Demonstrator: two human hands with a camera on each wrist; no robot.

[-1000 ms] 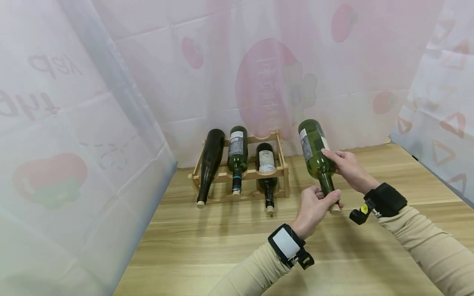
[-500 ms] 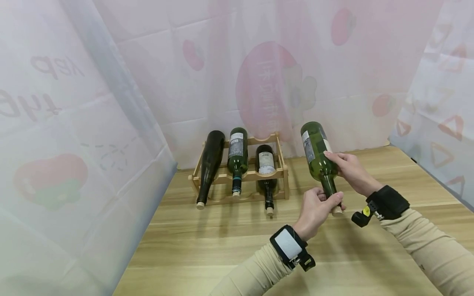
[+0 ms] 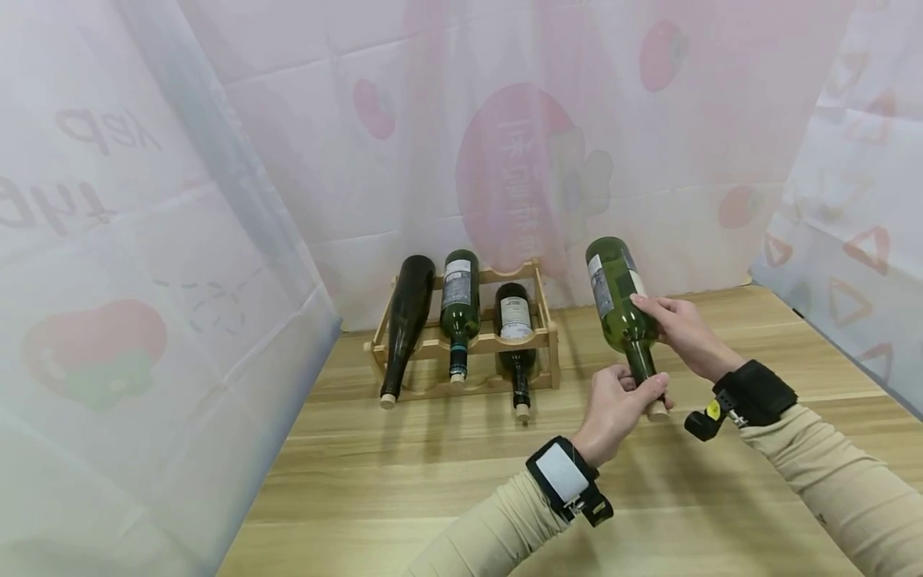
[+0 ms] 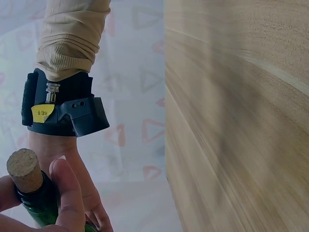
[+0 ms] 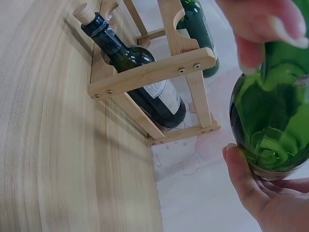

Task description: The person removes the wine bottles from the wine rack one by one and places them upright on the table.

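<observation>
A green wine bottle (image 3: 617,308) with labels on its side is held over the right part of the table, tilted with its corked neck toward me. My left hand (image 3: 611,407) pinches the neck just behind the cork (image 4: 24,170). Higher up, my right hand (image 3: 685,332) grips the bottle's body, thumb along its side. Left of my hands stands a wooden wine rack (image 3: 497,343). On its top level lie a dark bottle (image 3: 409,316) and a green labelled bottle (image 3: 459,300). Another dark labelled bottle (image 5: 157,94) lies on the lower level, at the right side.
The wood-grain table (image 3: 404,497) runs back to a pale printed curtain (image 3: 411,184), with more curtain along the left and right sides. Each wrist carries a black strap with a small camera, such as the right wrist strap (image 3: 755,391).
Both hands and the green wine bottle have shifted slightly right and down in the head view, then held almost still. Their hold on it looks the same, and the racked bottles keep their places.
</observation>
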